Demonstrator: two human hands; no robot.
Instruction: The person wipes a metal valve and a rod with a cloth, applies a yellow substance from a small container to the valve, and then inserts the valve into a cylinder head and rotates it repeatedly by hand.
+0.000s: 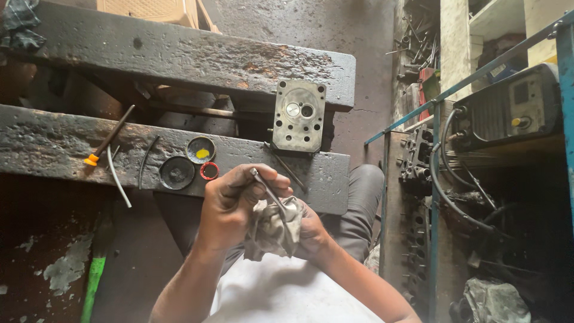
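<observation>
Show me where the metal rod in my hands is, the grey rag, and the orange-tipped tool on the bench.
metal rod (pixel 267 188), head view, on the bare shaft above the rag.
grey rag (pixel 272 230), head view, on the bunched cloth between the hands.
orange-tipped tool (pixel 110 137), head view, on its dark shaft.

Two hands show: left hand (pixel 230 200) and right hand (pixel 311 230). They share one rag (pixel 272 230) and one valve (pixel 269 190). The tabletop (pixel 54 143) carries one cylinder head (pixel 299 116), one screwdriver (pixel 107 139), two round tins (pixel 177 173) (pixel 201 149), one red ring (pixel 209 171), and two thin rods (pixel 118 179) (pixel 145 160).
</observation>
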